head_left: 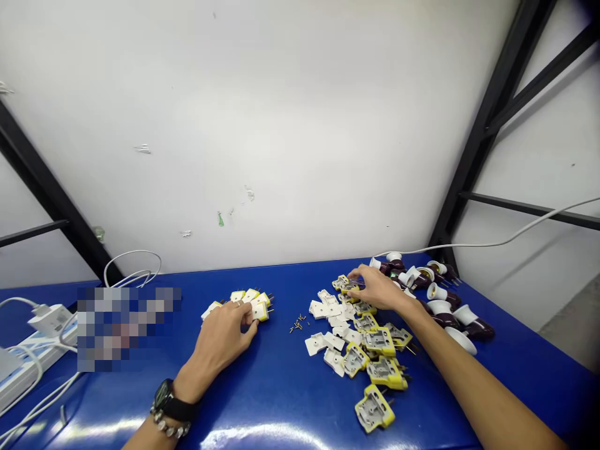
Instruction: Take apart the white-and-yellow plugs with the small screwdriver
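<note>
My left hand (227,332) is curled over a small group of assembled white and yellow plugs (237,295), its thumb and fingers closed on the nearest plug (259,310). The palm hides part of that group. On the other side, my right hand (379,289) reaches to the far end of a pile of open yellow plug housings (379,340). Its thumb and index finger close around a yellow plug housing (350,289) there. White plug covers (328,307) lie along the pile's left side. Several small brass screws (298,323) are scattered between the two hands.
Dark red lamp holders with white rims (439,306) are heaped at the right, beside my forearm. A power strip (35,356) with a white adapter (51,320) and loose cables occupies the left. Black metal frame posts (478,134) and a white wall border the blue table (281,400).
</note>
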A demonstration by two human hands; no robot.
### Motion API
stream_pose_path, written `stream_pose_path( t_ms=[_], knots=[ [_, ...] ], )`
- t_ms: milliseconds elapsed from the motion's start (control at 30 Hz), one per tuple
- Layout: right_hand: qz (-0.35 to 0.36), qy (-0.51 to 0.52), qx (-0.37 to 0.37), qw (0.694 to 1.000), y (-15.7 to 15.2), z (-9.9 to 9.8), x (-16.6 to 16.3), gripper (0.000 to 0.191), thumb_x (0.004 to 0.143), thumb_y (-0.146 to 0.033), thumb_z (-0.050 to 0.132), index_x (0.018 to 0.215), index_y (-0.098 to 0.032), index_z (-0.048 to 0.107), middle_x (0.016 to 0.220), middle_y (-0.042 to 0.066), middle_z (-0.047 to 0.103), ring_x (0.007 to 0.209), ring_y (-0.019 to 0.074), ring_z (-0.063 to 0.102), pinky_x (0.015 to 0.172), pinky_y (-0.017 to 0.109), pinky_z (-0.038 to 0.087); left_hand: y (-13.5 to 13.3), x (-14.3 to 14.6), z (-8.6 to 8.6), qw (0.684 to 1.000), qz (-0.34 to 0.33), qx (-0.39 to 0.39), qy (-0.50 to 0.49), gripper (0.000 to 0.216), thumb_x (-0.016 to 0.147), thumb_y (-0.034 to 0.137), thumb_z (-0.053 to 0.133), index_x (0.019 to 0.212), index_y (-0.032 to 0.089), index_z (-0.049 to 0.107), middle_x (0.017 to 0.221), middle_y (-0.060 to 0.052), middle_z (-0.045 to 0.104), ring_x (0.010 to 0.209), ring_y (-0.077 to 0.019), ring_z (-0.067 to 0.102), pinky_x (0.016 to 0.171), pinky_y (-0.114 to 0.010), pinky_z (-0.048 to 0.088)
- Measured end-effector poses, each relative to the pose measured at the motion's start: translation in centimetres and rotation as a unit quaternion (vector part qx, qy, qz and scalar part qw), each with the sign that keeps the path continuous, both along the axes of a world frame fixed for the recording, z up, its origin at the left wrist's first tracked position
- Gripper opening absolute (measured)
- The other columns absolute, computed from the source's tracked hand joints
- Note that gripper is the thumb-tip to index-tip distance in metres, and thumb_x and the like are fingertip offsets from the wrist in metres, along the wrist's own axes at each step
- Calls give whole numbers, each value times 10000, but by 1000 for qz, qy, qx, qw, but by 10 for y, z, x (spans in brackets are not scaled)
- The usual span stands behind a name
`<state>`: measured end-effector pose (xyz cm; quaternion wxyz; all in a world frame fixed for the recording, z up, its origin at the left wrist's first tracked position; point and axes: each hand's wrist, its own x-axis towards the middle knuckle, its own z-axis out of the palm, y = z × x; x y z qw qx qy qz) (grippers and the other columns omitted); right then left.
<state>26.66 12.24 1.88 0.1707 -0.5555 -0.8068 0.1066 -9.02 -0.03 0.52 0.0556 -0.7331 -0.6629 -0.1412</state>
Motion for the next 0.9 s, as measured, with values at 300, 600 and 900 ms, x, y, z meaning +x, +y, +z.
stream_pose_path(
  t_ms=[300,600,900],
  knots=[
    [-2,-12,1,1000,-12,13,2,397,753,-398,733,1085,-181,724,1132,140,736,1048,326,676,843,357,509,-5,41,10,984,-152,55,-81,92,889,204,554,917,223,640,920,-42,689,870,-232,629,788,-349,458],
    [-1,14,33,999,-22,24,-4,383,783,-477,723,1023,-178,722,1056,106,754,971,286,690,813,338,499,46,107,6,973,-231,3,-8,179,886,257,697,1063,234,719,1023,-77,743,981,-299,623,798,-387,464],
    [107,49,81,990,-66,47,-37,322,769,-437,788,968,-192,724,976,65,751,916,254,686,791,326,485,34,82,14,954,-234,70,-172,134,906,228,633,1029,212,684,998,-44,732,917,-222,662,834,-347,499]
  ],
)
